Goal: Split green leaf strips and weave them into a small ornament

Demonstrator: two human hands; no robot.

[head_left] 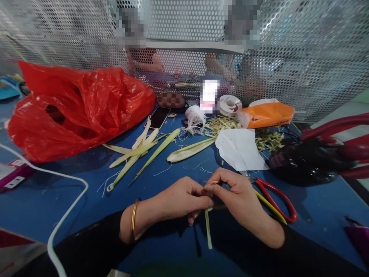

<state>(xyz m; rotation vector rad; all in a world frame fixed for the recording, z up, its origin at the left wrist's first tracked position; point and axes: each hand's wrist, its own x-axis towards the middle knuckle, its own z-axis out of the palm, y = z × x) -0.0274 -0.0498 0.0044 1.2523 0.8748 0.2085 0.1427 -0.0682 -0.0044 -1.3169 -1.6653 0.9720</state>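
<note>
My left hand (184,198) and my right hand (236,194) meet above the blue table, fingertips close together. A narrow pale-green husk strip (208,229) is pinched between them, its tail hanging down. The right thumb and forefinger also press on a small pale end, partly hidden by the fingers. Beyond the left hand lie several husk leaves (132,156), one ending in a small rolled loop. A longer green leaf (190,150) rests farther back. Scissors (290,207) with a red handle lie partly hidden behind my right hand and wrist, beside something yellow.
A red plastic bag (83,107) fills the back left. White thread (196,117), a white spool (230,104), paper (240,148) and an orange packet (266,114) line the back. Red handles rise from a black object (305,163) at right. A white cable (73,204) crosses the left.
</note>
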